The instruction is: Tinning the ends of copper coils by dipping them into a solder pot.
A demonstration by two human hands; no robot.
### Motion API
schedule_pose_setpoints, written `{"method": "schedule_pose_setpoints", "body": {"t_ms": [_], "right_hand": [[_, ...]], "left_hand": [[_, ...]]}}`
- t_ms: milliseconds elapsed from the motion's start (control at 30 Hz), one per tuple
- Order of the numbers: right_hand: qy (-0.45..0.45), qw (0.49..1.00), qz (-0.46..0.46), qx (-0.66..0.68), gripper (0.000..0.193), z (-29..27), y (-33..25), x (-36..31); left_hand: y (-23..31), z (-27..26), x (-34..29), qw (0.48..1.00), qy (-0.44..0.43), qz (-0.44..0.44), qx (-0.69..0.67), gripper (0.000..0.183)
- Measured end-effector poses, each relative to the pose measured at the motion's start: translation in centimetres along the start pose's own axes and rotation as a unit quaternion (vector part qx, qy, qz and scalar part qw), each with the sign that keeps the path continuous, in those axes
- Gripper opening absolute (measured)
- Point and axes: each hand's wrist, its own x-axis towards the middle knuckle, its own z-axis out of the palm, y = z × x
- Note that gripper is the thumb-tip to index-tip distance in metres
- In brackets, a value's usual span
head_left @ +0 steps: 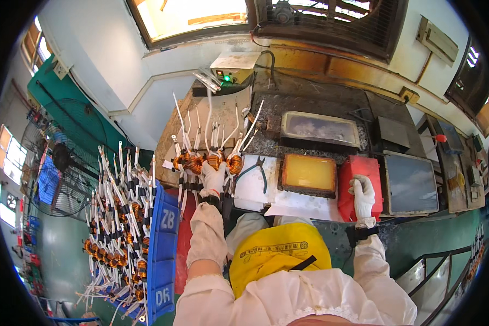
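Observation:
My left hand (213, 180), in a white glove, is closed on a copper-wound toroidal coil (215, 161) at the left of the bench. Similar coils with white sleeved leads lie on both sides of it, one of them a coil (234, 164) to the right. Over the front of a red box (346, 187), my gloved right hand (362, 196) has its fingers curled together; whatever they hold is hidden. Between my hands, pliers (262, 173) with dark handles lie on a white sheet (250, 190), beside a square pot of yellowish liquid (309, 173).
A blue crate (162, 255) heaped with leaded coils stands at my left. Behind the yellow pot is a rectangular tray (320, 130) with a greyish surface. A grey-topped tray (412, 183) sits right of the red box. A control box (234, 68) with green lights stands at the back.

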Motion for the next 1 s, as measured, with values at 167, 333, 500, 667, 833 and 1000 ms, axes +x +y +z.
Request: {"method": "schedule_pose_setpoints", "body": {"t_ms": [167, 333, 500, 667, 833, 1000], "right_hand": [[0.016, 1.000, -0.018, -0.019, 0.014, 0.0, 0.2, 0.0], [0.011, 1.000, -0.019, -0.010, 0.015, 0.2, 0.3, -0.1], [0.008, 1.000, -0.011, -0.019, 0.016, 0.0, 0.2, -0.3], [0.018, 0.999, -0.022, -0.040, 0.016, 0.3, -0.2, -0.4], [0.014, 0.998, -0.026, -0.048, 0.017, 0.3, 0.0, -0.2], [0.031, 0.998, -0.022, -0.056, 0.016, 0.8, -0.1, -0.1]], "left_hand": [[1.6, -0.2, 0.3, 0.999, 0.001, -0.043, -0.025, 0.070], [-0.2, -0.8, 0.3, 0.999, -0.045, 0.010, 0.003, 0.069], [-0.8, -0.5, -1.5, 0.996, -0.058, 0.035, 0.063, 0.069], [-0.9, 0.4, -1.4, 0.996, -0.033, 0.002, 0.080, 0.070], [0.9, 0.9, 0.8, 0.987, -0.059, -0.028, 0.146, 0.072], [2.3, 0.9, 1.3, 0.981, -0.049, 0.005, 0.189, 0.076]]}}
